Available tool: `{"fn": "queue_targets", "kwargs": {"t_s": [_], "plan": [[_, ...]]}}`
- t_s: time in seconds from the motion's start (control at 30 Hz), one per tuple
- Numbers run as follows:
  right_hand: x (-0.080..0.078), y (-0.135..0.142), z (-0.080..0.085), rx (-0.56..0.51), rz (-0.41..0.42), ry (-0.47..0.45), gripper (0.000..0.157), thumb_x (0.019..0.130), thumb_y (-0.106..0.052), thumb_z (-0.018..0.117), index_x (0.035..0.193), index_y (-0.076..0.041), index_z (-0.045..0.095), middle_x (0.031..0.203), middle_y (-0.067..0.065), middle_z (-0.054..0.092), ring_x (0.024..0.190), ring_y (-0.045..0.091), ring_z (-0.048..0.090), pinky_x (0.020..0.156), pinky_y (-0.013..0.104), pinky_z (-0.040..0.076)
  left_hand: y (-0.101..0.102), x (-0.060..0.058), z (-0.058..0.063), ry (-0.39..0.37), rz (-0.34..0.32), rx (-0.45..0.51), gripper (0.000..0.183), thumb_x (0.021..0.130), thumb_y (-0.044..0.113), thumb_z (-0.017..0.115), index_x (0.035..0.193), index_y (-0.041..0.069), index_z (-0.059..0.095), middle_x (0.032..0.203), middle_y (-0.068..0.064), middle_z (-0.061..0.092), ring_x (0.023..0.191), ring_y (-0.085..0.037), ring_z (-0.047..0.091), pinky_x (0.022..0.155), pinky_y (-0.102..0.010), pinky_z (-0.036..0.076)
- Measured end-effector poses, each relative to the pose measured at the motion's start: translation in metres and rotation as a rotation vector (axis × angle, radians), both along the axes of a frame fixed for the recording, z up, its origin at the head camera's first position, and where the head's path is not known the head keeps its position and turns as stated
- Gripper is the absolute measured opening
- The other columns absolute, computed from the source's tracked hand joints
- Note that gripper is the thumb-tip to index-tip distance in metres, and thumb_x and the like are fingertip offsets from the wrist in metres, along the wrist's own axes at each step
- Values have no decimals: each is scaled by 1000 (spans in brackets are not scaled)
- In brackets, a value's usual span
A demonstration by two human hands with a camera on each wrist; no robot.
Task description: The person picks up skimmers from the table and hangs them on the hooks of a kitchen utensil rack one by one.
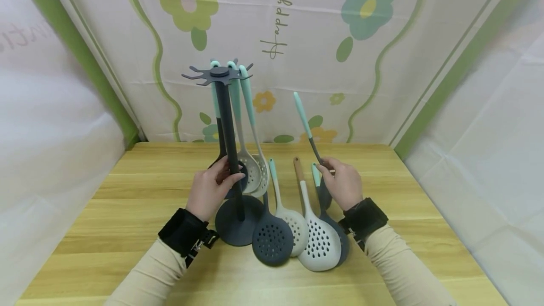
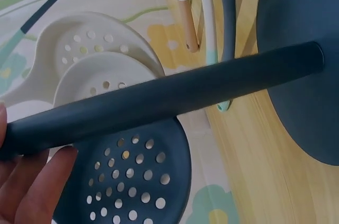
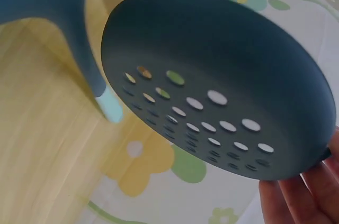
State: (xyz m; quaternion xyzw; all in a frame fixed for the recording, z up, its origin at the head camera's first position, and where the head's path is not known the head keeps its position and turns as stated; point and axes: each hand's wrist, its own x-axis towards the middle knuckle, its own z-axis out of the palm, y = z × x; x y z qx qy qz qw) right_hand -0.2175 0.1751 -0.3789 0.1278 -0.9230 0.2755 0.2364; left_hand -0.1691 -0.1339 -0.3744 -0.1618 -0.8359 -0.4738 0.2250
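My left hand (image 1: 207,192) grips the dark upright pole of a utensil stand (image 1: 227,126), fingers and thumb around it. From the stand's hooked top hang three skimmers with mint handles: two pale grey, one dark (image 2: 177,155). My right hand (image 1: 345,185) pinches a dark skimmer (image 3: 212,38) where its neck meets the perforated head. That skimmer's mint handle (image 1: 301,113) points up and left, and its head hangs above the table, partly behind the hand in the head view. In the left wrist view, the pole crosses in front of the hanging heads.
Right of the stand's round base (image 1: 231,235), several skimmers lie overlapping: a dark one (image 1: 272,242), a pale grey one (image 1: 293,214), a white one with a brown-ended handle (image 1: 321,264) and another dark one (image 1: 344,244). Fabric walls enclose the wooden table (image 1: 140,230).
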Motion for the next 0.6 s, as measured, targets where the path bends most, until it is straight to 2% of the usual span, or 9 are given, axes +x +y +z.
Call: {"fn": "queue_targets", "kwargs": {"t_s": [0.13, 0.3, 0.4, 0.47, 0.6], "plan": [[2, -3, 4, -20, 21, 23, 23, 93, -16, 70, 109, 1, 71, 95, 18, 76, 82, 34, 74, 68, 48, 60, -2, -1, -2, -16, -10, -56, 31, 93, 13, 69, 122, 3, 65, 103, -13, 75, 88, -25, 75, 77, -39, 60], [4, -7, 6, -35, 30, 14, 23, 93, -15, 70, 109, 1, 71, 95, 17, 76, 84, 34, 74, 70, 48, 60, -4, -2, -4, -9, -33, -81, 26, 96, 12, 65, 121, 3, 64, 104, -13, 75, 85, -24, 74, 73, -39, 60], [5, -8, 7, -40, 36, 12, 22, 93, -14, 70, 109, 2, 71, 94, 17, 76, 86, 33, 74, 72, 48, 60, -4, -1, -5, 3, -45, -100, 27, 97, 10, 63, 123, 3, 62, 106, -14, 74, 83, -23, 72, 71, -38, 59], [6, -10, 8, -42, 41, 7, 22, 92, -13, 70, 109, 2, 71, 94, 17, 76, 86, 34, 74, 73, 48, 60, -4, -1, -6, 14, -55, -112, 28, 97, 7, 62, 125, 2, 61, 108, -15, 73, 89, -24, 72, 73, -39, 59], [6, -11, 8, -50, 44, -1, 22, 92, -13, 70, 109, 1, 71, 94, 18, 76, 85, 34, 74, 73, 48, 60, -3, 0, -6, 24, -52, -130, 30, 97, 5, 62, 126, 1, 59, 106, -14, 73, 83, -23, 71, 71, -38, 58]]}}
